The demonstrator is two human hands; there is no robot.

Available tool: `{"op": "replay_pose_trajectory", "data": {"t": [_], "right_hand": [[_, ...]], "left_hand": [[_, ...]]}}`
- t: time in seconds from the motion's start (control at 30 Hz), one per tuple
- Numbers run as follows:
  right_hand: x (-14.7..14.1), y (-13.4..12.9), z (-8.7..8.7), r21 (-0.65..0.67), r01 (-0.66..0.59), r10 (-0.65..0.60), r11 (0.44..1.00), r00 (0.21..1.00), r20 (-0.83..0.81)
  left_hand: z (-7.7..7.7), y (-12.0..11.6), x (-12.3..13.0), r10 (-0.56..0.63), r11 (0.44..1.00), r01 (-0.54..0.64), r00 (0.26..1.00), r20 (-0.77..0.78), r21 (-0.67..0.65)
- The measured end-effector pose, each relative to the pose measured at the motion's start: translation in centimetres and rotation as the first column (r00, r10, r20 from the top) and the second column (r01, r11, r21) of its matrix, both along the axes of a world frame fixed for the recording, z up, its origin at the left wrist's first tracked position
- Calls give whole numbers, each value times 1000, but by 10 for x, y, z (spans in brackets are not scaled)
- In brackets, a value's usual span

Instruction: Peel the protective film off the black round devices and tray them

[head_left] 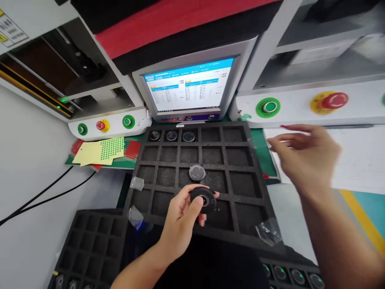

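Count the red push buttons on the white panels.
2: a red button between green buttons on the left panel; another on the right panel. None looks hidden.

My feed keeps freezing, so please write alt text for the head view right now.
The left hand holds a round black device over a compartmented black foam tray, near a round watch-like piece on it. The blurred right hand is raised beside the tray. A lit monitor stands behind the tray, between panels with green and red buttons.
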State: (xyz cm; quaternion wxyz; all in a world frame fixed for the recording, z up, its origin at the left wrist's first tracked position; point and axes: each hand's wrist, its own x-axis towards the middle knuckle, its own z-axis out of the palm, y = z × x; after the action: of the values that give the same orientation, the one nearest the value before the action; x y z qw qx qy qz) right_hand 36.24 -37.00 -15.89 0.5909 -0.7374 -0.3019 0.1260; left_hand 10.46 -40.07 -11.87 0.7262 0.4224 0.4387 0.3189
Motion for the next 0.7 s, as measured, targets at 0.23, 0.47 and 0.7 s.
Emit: {"op": "replay_pose_trajectory", "data": {"t": [0.23,0.47,0.7], "right_hand": [[-78,-80,34,223,-4,82,975,936,-343],[-140,-93,18,268,-45,222,962,701,-678],[-157,-88,19,335,-167,361,927,640,-678]], "left_hand": [[-10,3,9,35,995,-27,996,86,-96],[-19,-10,9,75,997,-71,988,135,-34],[-19,-24,5,112,986,-131,977,179,100]]}}
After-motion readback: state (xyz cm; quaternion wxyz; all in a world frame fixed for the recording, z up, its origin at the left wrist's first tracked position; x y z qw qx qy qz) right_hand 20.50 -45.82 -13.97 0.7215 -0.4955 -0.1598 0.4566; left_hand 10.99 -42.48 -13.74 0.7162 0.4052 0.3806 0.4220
